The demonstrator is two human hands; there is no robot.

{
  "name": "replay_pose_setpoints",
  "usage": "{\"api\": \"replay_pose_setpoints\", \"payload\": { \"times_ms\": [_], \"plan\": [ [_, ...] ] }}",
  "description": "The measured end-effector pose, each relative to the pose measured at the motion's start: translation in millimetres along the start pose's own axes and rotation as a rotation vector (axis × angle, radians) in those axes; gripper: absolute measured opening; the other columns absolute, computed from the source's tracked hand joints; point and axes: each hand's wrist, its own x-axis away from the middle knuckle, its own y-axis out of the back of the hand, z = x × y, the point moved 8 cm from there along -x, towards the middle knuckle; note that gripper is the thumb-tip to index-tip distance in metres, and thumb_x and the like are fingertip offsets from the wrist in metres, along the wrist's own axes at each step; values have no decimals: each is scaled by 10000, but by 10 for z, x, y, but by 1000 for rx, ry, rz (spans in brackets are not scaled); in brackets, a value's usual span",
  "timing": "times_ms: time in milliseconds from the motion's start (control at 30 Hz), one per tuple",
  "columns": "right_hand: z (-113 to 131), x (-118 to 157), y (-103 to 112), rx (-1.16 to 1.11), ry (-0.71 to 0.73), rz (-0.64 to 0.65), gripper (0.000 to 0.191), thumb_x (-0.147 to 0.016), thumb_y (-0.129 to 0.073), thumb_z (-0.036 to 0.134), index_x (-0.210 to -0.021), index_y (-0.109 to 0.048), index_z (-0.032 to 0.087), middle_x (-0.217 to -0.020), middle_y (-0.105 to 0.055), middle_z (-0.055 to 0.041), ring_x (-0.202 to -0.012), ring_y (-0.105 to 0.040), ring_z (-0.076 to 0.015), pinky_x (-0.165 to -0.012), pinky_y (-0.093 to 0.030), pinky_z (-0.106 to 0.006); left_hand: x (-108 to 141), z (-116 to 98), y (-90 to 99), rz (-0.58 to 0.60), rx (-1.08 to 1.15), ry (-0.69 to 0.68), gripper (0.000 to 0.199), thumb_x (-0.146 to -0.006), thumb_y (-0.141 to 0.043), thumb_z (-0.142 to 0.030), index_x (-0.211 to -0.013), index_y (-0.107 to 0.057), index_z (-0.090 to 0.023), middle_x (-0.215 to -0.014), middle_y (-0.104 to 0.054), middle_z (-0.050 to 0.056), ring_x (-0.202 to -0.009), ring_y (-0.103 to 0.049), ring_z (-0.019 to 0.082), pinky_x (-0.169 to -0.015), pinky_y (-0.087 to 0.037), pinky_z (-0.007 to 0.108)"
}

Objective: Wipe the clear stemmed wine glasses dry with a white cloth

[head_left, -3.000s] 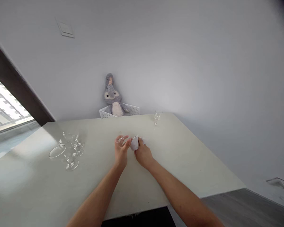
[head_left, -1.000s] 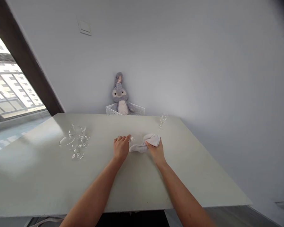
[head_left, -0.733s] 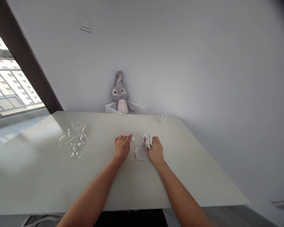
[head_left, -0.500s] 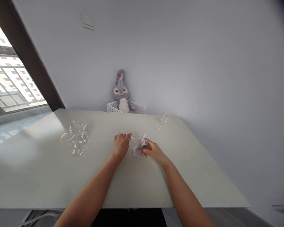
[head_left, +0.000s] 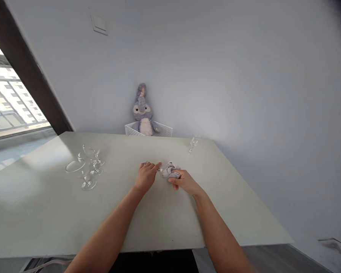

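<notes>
Near the middle of the table, my left hand [head_left: 146,176] is closed around a clear glass [head_left: 160,170], mostly hidden behind my fingers. A small shiny part of it shows between my two hands. My right hand [head_left: 185,182] grips a crumpled light-grey cloth [head_left: 170,171], bunched against the right end of the glass. Whether the cloth goes inside the glass or only round it I cannot tell. Off to the left stand several clear stemmed glasses, the nearest one [head_left: 88,184] with a wide rim. Another stemmed glass [head_left: 193,141] stands alone at the back right.
The pale table [head_left: 159,223] reaches back toward the wall. Behind its far edge a grey plush rabbit [head_left: 146,126] sits in a white perforated basket [head_left: 166,131]. At the left is a window [head_left: 13,94] with a dark frame.
The cloth hung loose in my right hand before; now it is bunched up against the glass. My left hand stays on the glass. The view has shifted slightly.
</notes>
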Motion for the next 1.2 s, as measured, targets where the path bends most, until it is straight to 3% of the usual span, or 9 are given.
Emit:
{"api": "replay_pose_setpoints", "payload": {
  "times_ms": [167,267,367,467,567,667,800,967,1200],
  "plan": [
    [-25,-25,132,-47,10,-165,274,-655,-630,390,-791,-626,152,-416,-480,53,-394,-413,-89,-443,-342,-228,18,152,13,-57,-41,97,397,-782,-372,-93,-1094,-561,-251,-794,-658,55,-803,-563,198,-934,-267,412],
    [-56,-15,184,-68,-4,-193,325,-650,-637,401,-840,-630,137,-399,-473,58,-374,-403,-83,-425,-333,-222,43,418,47,-110,12,287,348,-775,-387,-114,-1019,-588,-259,-738,-664,24,-737,-582,180,-950,-261,417],
    [-78,31,-51,-34,-81,94,452,-622,-663,401,-989,-618,142,-491,-564,26,-401,-478,-104,-412,-349,-216,103,730,68,-160,169,536,294,-786,-419,-204,-1033,-573,-243,-720,-672,31,-715,-592,198,-819,-375,386],
    [-69,95,-304,-15,-96,337,472,-649,-633,426,-1047,-608,172,-681,-639,-27,-461,-537,-113,-421,-362,-208,130,826,66,-205,325,630,337,-793,-431,-269,-1115,-521,-227,-823,-681,57,-777,-598,213,-709,-416,346],
    [-35,-36,-135,-14,27,4,368,-736,-531,450,-956,-639,176,-783,-639,-37,-429,-461,-63,-433,-337,-202,118,662,18,-205,355,572,375,-800,-428,-284,-1163,-489,-215,-850,-675,71,-770,-601,211,-700,-424,346],
    [-87,-134,0,39,98,-299,342,-685,-600,389,-956,-626,183,-793,-617,-16,-471,-436,-69,-463,-347,-206,83,289,-83,-151,300,357,413,-792,-424,-216,-1203,-460,-228,-802,-670,45,-736,-600,191,-803,-405,376],
    [-175,-213,-73,58,135,-411,245,-638,-633,308,-842,-628,172,-760,-611,-11,-641,-530,-127,-598,-413,-239,86,-148,-231,-48,223,72,546,-757,-411,-98,-1287,-356,-219,-728,-656,10,-706,-596,163,-949,-305,400],
    [-268,-306,22,-114,132,-516,242,-649,-609,341,-816,-581,169,-684,-611,1,-585,-533,-122,-543,-417,-233,76,-207,-234,-52,158,39,556,-805,-430,-212,-1331,-253,-212,-1080,-591,85,-1035,-503,213,-940,-310,414],
    [-437,-442,1223,7,-10,-911,251,-637,-563,305,-843,-528,165,-630,-596,7,-524,-551,-121,-455,-413,-216,97,-10,-423,66,171,189,624,-786,-466,-297,-1346,-203,-209,-1221,-476,87,-1128,-415,222,-930,-333,373]
  ]
}}
